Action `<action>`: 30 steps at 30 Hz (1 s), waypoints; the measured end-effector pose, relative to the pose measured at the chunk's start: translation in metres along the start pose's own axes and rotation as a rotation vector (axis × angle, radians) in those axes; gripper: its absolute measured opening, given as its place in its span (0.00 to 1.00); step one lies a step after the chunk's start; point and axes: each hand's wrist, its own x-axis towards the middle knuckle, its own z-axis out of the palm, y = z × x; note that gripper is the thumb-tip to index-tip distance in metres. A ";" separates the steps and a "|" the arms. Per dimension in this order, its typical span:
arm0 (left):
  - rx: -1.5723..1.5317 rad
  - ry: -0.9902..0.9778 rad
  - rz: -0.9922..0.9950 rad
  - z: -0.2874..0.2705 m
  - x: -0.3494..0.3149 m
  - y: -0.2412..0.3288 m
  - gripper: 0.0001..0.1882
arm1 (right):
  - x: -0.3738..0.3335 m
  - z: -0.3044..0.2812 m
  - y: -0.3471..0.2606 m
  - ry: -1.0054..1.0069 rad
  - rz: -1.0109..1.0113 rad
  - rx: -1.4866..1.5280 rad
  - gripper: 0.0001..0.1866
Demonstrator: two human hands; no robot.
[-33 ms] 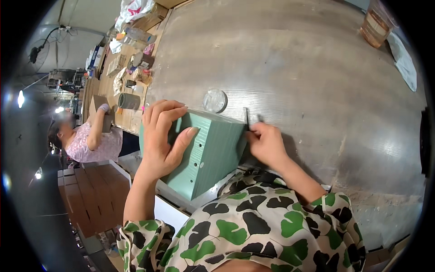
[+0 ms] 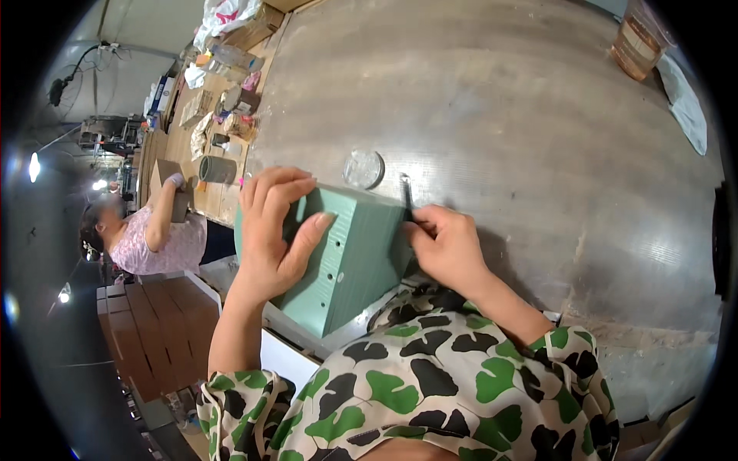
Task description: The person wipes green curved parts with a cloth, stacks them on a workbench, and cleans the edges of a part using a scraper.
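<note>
A pale green wooden box (image 2: 367, 253) with a ribbed side and a row of small dark holes stands tilted in front of my body at the table's near edge. My left hand (image 2: 273, 230) grips its top, fingers over the far edge and thumb on the near face, beside a dark opening. In the pinched fingers of my right hand (image 2: 450, 250) is a thin dark tool (image 2: 407, 198), its tip pointing away from me, close by the box's right side. What kind of tool it is cannot be made out. Just beyond the box lies a round clear lidded container (image 2: 363, 169).
The brown table (image 2: 492, 100) stretches ahead and right. Jars, a grey-green cup (image 2: 217, 170) and plastic bags line a wooden bench at left. There, a person (image 2: 154, 230) holds a cardboard piece beside stacked brown boxes (image 2: 157, 330). A clear tub (image 2: 639, 42) stands far right.
My right hand has shifted slightly left with the dark tool, whose shiny tip now shows. My left hand and the box have barely moved.
</note>
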 end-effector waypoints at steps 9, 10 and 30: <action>0.020 0.028 0.034 0.000 0.006 0.000 0.17 | 0.001 0.001 0.072 -0.012 0.094 -0.146 0.05; 0.016 0.028 0.028 0.002 0.003 -0.002 0.17 | -0.002 0.004 0.040 0.000 0.101 -0.149 0.04; 0.017 0.011 0.011 -0.001 0.003 0.000 0.17 | 0.037 -0.034 0.071 -0.195 0.028 -0.404 0.09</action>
